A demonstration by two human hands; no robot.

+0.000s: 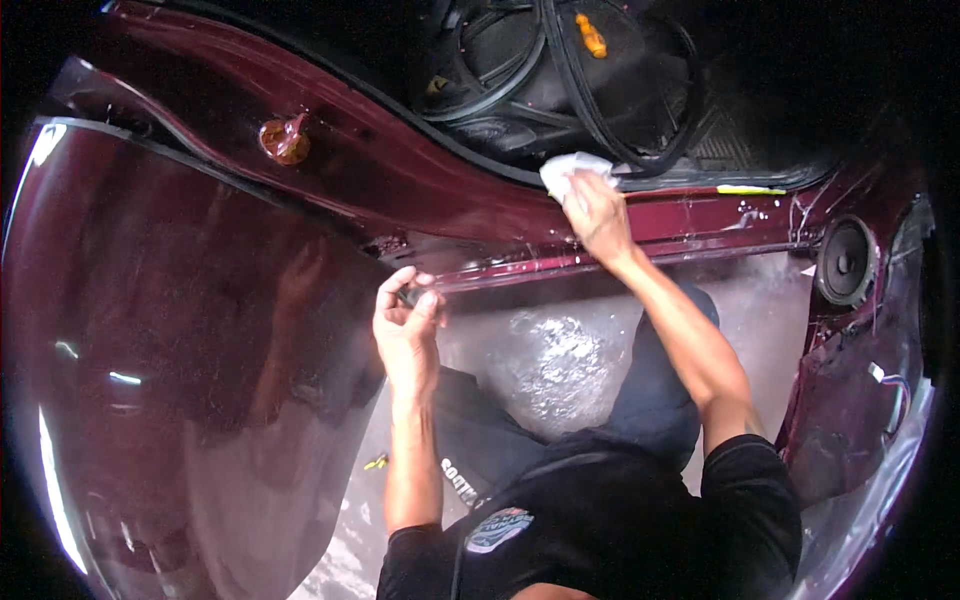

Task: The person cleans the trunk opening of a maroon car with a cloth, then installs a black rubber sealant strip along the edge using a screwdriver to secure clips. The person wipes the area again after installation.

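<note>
My right hand [600,215] presses a crumpled white cloth [562,172] or wipe against the upper edge of the dark red door sill [690,222] of a car. Its fingers are bunched over the cloth. Lower and to the left, my left hand [408,325] is raised beside the near end of the sill, close to a dark red body panel [200,330]. A small dark object [410,296] sits between its thumb and curled fingers; I cannot make out its kind. White smudges and drops mark the sill right of the cloth.
Black rubber weatherstrip [585,100] lies coiled inside the car, with an orange-handled screwdriver [591,38] near it. A round speaker [846,262] is fixed in the open door at right, near loose wires [895,395]. An amber round piece [284,142] shows on the pillar. Wet floor [560,365] lies below.
</note>
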